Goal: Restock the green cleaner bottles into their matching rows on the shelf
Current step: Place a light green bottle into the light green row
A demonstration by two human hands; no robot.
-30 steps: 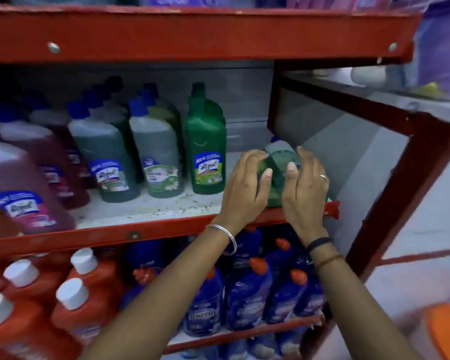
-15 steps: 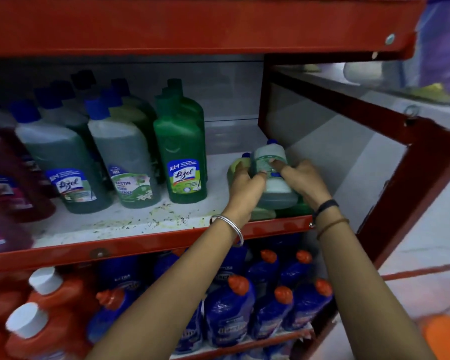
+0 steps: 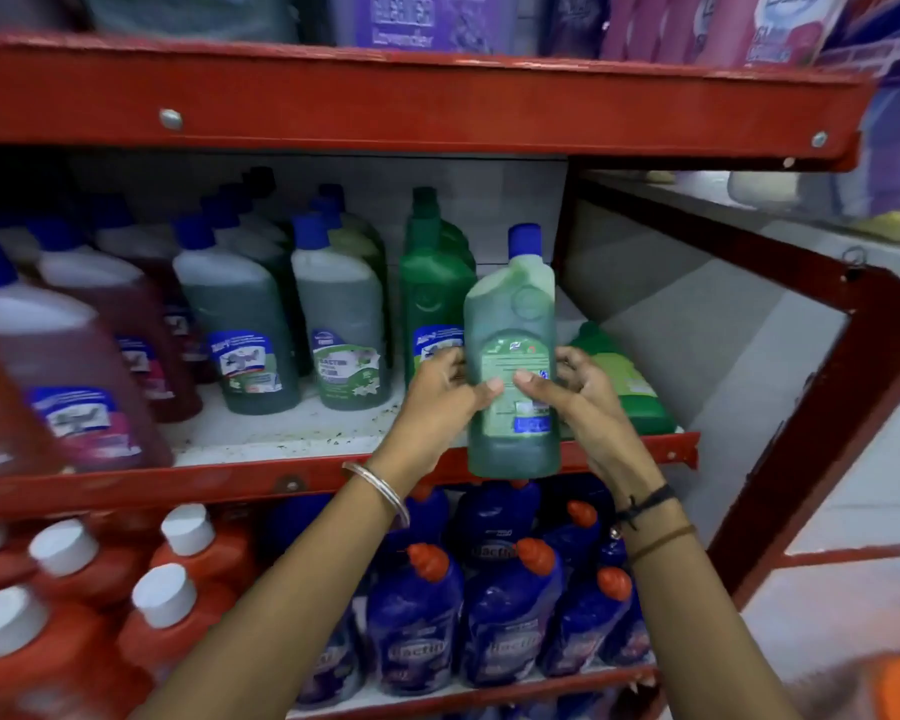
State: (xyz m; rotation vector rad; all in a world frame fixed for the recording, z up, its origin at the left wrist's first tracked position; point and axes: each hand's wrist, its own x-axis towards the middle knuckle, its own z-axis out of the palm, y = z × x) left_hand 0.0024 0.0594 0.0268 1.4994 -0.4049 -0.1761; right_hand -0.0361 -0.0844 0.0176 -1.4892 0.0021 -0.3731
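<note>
I hold a clear bottle of green cleaner with a blue cap upright in front of the middle shelf, its back label facing me. My left hand grips its left side and my right hand its right side, thumbs on the label. Its base hangs at the shelf's red front edge. Behind it lies another green bottle on its side at the shelf's right end. To the left stand a solid green bottle and rows of blue-capped green bottles.
Pink and maroon cleaner bottles fill the shelf's left. Below are orange bottles with white caps and blue bottles with orange caps. Purple packs sit on the top shelf. The red frame post stands at the right.
Both hands lifted the blue-capped green bottle off the lying bottles at the shelf's right end and brought it upright toward the shelf's front edge. The camera view has tilted upward.
</note>
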